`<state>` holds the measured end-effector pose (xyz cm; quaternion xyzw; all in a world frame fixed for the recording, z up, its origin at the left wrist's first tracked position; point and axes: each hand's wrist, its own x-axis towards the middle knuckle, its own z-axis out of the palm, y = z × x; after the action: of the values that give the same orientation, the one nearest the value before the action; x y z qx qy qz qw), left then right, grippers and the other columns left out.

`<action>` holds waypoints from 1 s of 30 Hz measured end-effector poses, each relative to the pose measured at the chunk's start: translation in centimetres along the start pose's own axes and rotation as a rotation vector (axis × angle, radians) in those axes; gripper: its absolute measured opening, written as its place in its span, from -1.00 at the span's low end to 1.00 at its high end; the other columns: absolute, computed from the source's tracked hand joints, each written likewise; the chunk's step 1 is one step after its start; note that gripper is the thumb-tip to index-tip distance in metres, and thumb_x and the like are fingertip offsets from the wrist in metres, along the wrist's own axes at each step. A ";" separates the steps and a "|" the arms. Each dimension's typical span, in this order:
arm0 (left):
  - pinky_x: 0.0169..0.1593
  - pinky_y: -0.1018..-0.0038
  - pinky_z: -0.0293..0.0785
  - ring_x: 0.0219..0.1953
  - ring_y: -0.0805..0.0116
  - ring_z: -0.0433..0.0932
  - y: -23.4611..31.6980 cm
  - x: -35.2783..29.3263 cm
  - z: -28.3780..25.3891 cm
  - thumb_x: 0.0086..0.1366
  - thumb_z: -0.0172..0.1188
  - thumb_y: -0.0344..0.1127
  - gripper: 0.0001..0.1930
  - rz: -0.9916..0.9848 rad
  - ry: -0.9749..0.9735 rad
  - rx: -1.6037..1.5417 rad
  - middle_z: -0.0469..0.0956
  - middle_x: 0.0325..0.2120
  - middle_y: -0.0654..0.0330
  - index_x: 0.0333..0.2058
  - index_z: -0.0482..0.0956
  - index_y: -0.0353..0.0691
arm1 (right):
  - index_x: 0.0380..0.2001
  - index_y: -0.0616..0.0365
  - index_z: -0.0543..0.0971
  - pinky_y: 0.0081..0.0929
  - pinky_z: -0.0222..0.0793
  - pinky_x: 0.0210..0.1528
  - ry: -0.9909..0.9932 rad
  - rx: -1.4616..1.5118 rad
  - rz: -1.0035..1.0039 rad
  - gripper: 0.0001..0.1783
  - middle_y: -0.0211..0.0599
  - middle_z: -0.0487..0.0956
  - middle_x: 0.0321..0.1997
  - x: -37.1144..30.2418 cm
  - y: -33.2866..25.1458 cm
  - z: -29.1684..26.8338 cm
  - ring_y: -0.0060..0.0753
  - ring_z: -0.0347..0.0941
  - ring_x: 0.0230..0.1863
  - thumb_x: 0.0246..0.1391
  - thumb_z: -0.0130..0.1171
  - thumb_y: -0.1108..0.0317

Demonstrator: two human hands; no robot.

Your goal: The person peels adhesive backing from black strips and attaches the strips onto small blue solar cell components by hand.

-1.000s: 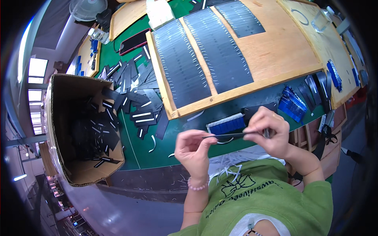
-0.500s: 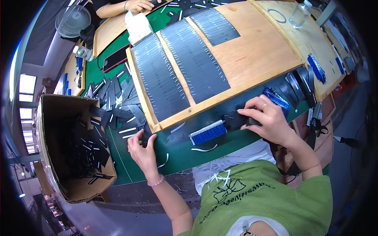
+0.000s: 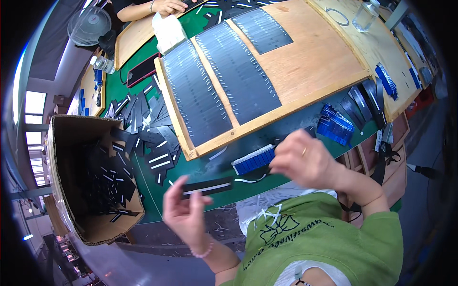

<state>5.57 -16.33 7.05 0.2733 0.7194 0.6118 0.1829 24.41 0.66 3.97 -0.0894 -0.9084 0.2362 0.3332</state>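
My left hand [image 3: 187, 209], a pink bead bracelet at its wrist, pinches one end of a black strip [image 3: 217, 186] with a white line along it. The strip sticks out to the right, above the green mat's front part. To the right, my right hand [image 3: 305, 159] is closed, its fingertips bunched and blurred; what they hold, if anything, is hidden. Between the hands lies a row of blue pieces with a white top [image 3: 254, 161]. A thin white strip [image 3: 251, 180] curves just in front of it. Beyond my right hand rests a blue bundle [image 3: 335, 127].
A wooden-framed board [image 3: 315, 50] carries dark sheets edged with white ticks. On the left stands a cardboard box [image 3: 56, 162] holding black strips. More strips [image 3: 148, 128] are piled beside the board. A phone [image 3: 141, 72] lies farther back. Another person's hand [image 3: 169, 6] is at the far edge.
My left hand has moved nearer and slightly right, and a black strip is now in its fingers. My right hand has come left and nearer, uncovering more of the blue bundle.
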 end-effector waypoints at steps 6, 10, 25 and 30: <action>-0.52 0.73 0.34 -0.59 0.60 0.46 -1.4 -1.6 4.3 0.23 0.13 -0.50 -0.89 -0.071 -0.220 0.001 0.54 -0.52 0.24 -0.30 0.56 -0.41 | -0.37 0.22 0.54 -0.55 0.45 -0.43 0.074 -0.092 -0.179 -0.67 -0.34 0.45 -0.35 2.0 -1.9 2.7 -0.36 0.39 -0.32 -0.36 0.17 0.42; -0.45 0.72 0.38 -0.52 0.64 0.46 -1.4 -1.3 4.5 0.18 0.16 -0.54 -0.91 -0.066 -0.152 0.013 0.59 -0.45 0.24 -0.33 0.60 -0.39 | -0.55 0.18 0.45 -0.65 0.36 -0.51 -0.037 -0.083 -0.246 -0.80 -0.41 0.33 -0.50 -0.2 -2.3 3.2 -0.48 0.33 -0.41 -0.41 0.10 0.40; -0.38 0.67 0.47 -0.53 0.53 0.55 -2.6 0.3 2.1 0.19 0.11 -0.55 -0.79 -0.061 -0.022 -0.088 0.57 -0.45 0.18 -0.17 0.56 -0.41 | -0.32 0.04 0.51 -0.64 0.35 -0.57 0.038 -0.152 -0.107 -0.65 -0.44 0.59 -0.22 -1.6 1.1 3.4 -0.46 0.32 -0.46 -0.32 0.29 0.43; -0.37 0.66 0.47 -0.50 0.51 0.56 -2.1 0.5 1.9 0.18 0.13 -0.55 -0.81 -0.082 -0.018 -0.127 0.59 -0.44 0.15 -0.21 0.57 -0.42 | -0.38 -0.17 0.47 -0.79 0.14 -0.57 0.115 -0.221 -0.358 -0.67 -0.62 0.59 -0.17 -1.5 0.8 2.5 -0.59 0.18 -0.51 -0.29 0.32 0.41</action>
<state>5.94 -14.79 4.63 0.2366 0.6883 0.6456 0.2312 23.90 -0.05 1.09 0.0240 -0.9097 0.0669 0.4091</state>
